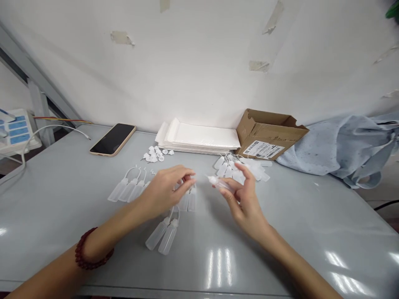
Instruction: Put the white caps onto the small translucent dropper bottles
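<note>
My right hand (247,205) grips a small translucent squeeze bottle (222,184) between thumb and fingers, its pointed white tip toward the left. Facing that tip, my left hand (166,187) has its fingertips pinched together; whatever they may hold is too small to make out. Several similar bottles with thin curved spouts (119,190) lie in a row left of my left hand, which partly covers the row. Closer to me lie two more spouted bottles (168,237). A pile of bottles (227,168) sits behind my right hand, and small white caps (153,155) are heaped behind my left.
A stack of white padded envelopes (202,137) rests against the wall beside an open cardboard box (271,135). At the back left lies a phone (112,140). Light blue cloth (336,145) covers the back right corner. A power strip (18,131) with a white cable is far left.
</note>
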The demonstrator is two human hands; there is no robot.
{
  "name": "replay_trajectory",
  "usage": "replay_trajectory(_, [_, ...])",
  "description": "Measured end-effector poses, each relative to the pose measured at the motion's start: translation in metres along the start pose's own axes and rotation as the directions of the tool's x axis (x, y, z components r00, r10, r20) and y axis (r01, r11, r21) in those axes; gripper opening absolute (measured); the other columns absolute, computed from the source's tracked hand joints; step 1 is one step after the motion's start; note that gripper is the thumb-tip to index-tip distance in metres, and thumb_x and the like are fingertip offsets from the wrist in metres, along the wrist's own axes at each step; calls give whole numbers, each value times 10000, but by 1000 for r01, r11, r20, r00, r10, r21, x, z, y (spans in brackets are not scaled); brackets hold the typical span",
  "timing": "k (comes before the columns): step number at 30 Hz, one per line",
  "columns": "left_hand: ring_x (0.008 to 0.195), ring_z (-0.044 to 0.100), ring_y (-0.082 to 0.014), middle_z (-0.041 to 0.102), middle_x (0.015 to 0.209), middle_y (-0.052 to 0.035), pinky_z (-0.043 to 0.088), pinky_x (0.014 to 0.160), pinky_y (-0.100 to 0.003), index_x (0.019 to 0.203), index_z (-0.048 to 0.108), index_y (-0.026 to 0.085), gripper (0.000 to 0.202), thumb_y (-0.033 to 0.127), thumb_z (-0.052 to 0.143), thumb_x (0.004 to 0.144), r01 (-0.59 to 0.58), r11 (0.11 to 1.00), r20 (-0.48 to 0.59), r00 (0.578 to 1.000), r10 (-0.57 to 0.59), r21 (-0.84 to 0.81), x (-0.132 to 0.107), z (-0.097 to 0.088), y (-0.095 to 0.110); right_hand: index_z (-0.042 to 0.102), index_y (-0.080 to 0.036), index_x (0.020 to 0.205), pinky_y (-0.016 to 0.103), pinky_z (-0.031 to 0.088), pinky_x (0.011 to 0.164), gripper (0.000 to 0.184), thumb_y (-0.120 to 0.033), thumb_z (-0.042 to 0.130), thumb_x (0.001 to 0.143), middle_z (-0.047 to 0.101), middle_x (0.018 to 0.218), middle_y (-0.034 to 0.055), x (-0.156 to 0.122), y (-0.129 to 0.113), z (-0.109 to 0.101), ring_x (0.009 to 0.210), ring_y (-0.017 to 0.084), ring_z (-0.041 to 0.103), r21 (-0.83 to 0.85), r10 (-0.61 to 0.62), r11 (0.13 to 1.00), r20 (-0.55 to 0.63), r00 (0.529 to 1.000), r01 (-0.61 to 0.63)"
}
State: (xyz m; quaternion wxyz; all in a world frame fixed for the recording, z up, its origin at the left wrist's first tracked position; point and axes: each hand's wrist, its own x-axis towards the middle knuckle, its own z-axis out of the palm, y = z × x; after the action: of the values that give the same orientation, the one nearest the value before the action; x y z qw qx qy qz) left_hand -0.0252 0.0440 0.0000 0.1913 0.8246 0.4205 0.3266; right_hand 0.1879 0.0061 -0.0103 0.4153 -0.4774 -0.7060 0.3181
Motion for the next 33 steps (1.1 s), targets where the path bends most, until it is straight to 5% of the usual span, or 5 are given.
replay_trajectory(3, [691, 628, -150, 697, 790, -32, 449, 521, -214, 984, 653, 150, 237, 303, 510, 873, 174, 982, -140, 977, -163, 72, 6, -8, -9, 12, -198, 1391, 308, 449, 580, 655, -311, 453, 920, 672, 894, 52, 8, 10, -10, 543, 135, 520, -78, 33, 996, -142, 989, -44])
replay_trajectory(7, [758, 654, -186, 721, 850, -38, 490, 630, -267, 946, 662, 166, 241, 301, 485, 853, 321, 932, -276, 923, -268, 169, 12, -23, -27, 249, -179, 1277, 289, 468, 532, 494, -372, 490, 891, 646, 942, 91, 20, 26, -26, 623, 156, 584, -211, 16, 974, -317, 948, -87])
replay_trajectory(13, [925, 606, -283, 692, 940, -102, 474, 786, -384, 922, 658, 154, 282, 257, 410, 835, 325, 810, -230, 943, -240, 488, 13, -36, -65, 378, -176, 1071, 323, 469, 488, 328, -405, 485, 861, 653, 959, 141, 35, 56, -43, 583, 201, 628, -574, -194, 808, -472, 860, -133])
replay_trajectory(24, [848, 516, -294, 659, 822, -134, 436, 750, -408, 1101, 671, 146, 383, 223, 352, 904, 18, 717, 74, 992, -97, 697, 14, -29, -75, 442, -115, 1176, 429, 520, 741, 368, -342, 495, 891, 646, 1101, 199, 40, 70, -45, 941, 306, 653, -767, -339, 635, -381, 860, -90])
replay_trajectory(33, [808, 498, -266, 652, 782, -117, 411, 732, -371, 1008, 707, 155, 360, 86, 406, 825, -41, 737, 165, 982, -96, 675, 15, -26, -79, 489, -156, 1084, 432, 479, 839, 224, -129, 531, 866, 637, 1089, 178, 17, 29, -9, 1030, 272, 592, -702, -530, 644, -121, 840, 305])
